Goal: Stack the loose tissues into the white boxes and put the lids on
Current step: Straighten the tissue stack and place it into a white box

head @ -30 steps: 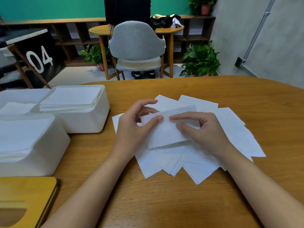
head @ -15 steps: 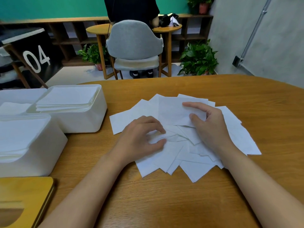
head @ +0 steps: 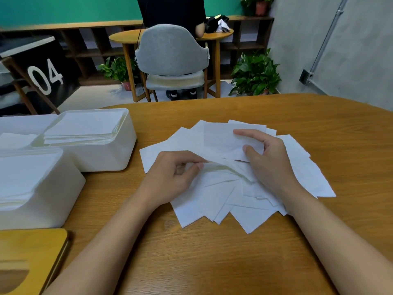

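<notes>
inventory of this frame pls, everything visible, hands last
tissues: many, overlapping, white, fanned out mid-table
boxes: two, white, open, table left, stacked tissues in each; more white behind them, unclear
lid: one, wood-coloured, bottom-left corner
table: one, wood, foreground
chair: one, grey, beyond the table
person: one, dark top, seated in the chair
side table: one, wood, round, beyond the chair
plants: three, green, two on the floor, one high at the back
sign: one, black, white "04", left background
left hand: pinches a tissue edge
right hand: fingertips on a top tissue
</notes>
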